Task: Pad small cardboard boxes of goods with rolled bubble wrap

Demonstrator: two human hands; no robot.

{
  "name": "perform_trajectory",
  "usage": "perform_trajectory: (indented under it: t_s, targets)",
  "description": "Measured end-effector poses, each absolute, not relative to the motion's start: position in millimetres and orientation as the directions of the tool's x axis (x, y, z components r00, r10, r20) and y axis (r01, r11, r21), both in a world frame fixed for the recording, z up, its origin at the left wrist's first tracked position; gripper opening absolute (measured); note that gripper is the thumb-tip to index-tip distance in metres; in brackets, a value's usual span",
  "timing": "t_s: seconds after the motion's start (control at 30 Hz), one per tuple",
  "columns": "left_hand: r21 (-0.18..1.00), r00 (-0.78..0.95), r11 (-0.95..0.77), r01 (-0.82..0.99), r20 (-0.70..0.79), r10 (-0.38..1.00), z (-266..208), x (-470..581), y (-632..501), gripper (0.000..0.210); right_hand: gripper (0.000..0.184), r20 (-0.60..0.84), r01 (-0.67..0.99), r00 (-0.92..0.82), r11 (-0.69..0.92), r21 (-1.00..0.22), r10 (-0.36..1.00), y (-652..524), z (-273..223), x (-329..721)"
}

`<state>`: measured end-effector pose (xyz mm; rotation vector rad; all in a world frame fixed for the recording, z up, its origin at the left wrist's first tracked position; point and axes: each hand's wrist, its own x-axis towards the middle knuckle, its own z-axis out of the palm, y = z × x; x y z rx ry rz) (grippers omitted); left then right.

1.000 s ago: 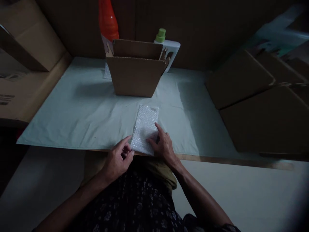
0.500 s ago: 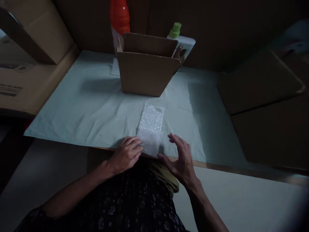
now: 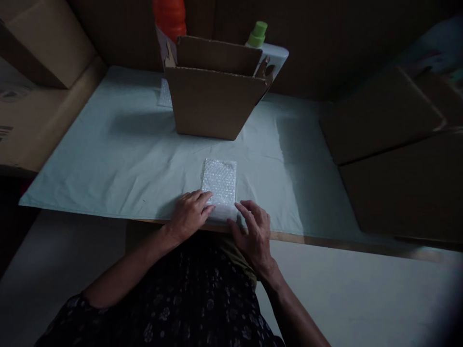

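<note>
A bubble wrap pouch (image 3: 219, 180) lies flat near the front edge of the cloth-covered table. Its lower part looks smoother and clearer than the bubbled upper part. My left hand (image 3: 190, 215) rests at its left side, fingers stretched out with the tips on the wrap. At its lower right corner is my right hand (image 3: 254, 234), thumb and fingers apart and bent toward the wrap's edge. Whether the right fingertips press on the wrap is hard to see in the dim light.
Behind the wrap stands an open cardboard box (image 3: 213, 103). An orange bottle (image 3: 170, 19) and a white bottle with a green cap (image 3: 258, 33) are behind it. Another bubble wrap piece (image 3: 165, 94) lies left of the box. Larger cartons (image 3: 394, 188) flank the pale green cloth (image 3: 126, 159).
My right hand has come left to the wrap's edge. The wrap lies straighter and looks shorter, and my left fingers reach further onto it. The view has shifted slightly.
</note>
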<state>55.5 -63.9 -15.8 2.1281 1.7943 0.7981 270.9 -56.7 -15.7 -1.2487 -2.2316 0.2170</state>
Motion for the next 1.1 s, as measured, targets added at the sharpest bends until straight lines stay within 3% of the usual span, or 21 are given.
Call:
perform_trajectory:
  t_s: [0.13, 0.3, 0.4, 0.53, 0.63, 0.73, 0.83, 0.93, 1.03, 1.1]
  targets:
    - [0.525, 0.074, -0.264, 0.809, 0.354, 0.932, -15.3, 54.7, -63.1, 0.023, 0.028, 0.337, 0.685, -0.562, 0.654, -0.321, 0.755, -55.7, -10.3, 270.7]
    - [0.57, 0.198, -0.415, 0.709, 0.404, 0.893, -4.5, 43.3, -83.9, 0.025, 0.02, 0.334, 0.601, -0.552, 0.642, -0.476, 0.764, -47.2, -6.4, 266.0]
    - [0.619, 0.152, -0.331, 0.712, 0.324, 0.934, -3.8, 42.1, -87.2, 0.028, 0.02, 0.331, 0.568, -0.531, 0.618, -0.543, 0.78, -42.2, -6.8, 265.2]
    - [0.554, -0.014, -0.15, 0.819, 0.279, 0.96, -10.3, 46.7, -74.4, 0.026, 0.027, 0.406, 0.654, -0.448, 0.602, -0.459, 0.797, -39.4, -10.2, 266.0]
    - [0.519, -0.064, -0.1, 0.849, 0.288, 0.955, -14.4, 48.0, -65.3, 0.025, 0.028, 0.374, 0.645, -0.556, 0.669, -0.37, 0.742, -35.9, -12.6, 263.6]
    - [0.613, -0.126, -0.091, 0.785, 0.301, 0.945, -15.3, 46.2, -67.7, 0.027, 0.025, 0.289, 0.636, -0.627, 0.69, -0.347, 0.723, -23.9, -13.8, 255.8]
    - [0.826, -0.297, -0.008, 0.564, 0.212, 0.931, -11.2, 43.6, -82.4, 0.042, 0.024, 0.226, 0.669, -0.596, 0.632, -0.391, 0.771, -7.3, -10.9, 247.1]
    - [0.984, -0.422, 0.157, 0.088, -0.106, 0.901, -2.6, 43.9, -99.8, 0.059, 0.025, 0.221, 0.663, -0.545, 0.577, -0.476, 0.809, -0.6, -1.9, 241.5]
    - [0.883, -0.307, 0.241, -0.404, -0.379, 0.873, 5.7, 49.2, -106.4, 0.068, 0.028, 0.192, 0.58, -0.548, 0.536, -0.613, 0.814, -10.1, 9.9, 237.7]
    - [0.796, -0.238, 0.242, -0.555, -0.431, 0.871, 8.8, 53.8, -103.1, 0.065, 0.029, 0.121, 0.526, -0.574, 0.478, -0.703, 0.81, -20.5, 15.8, 235.8]
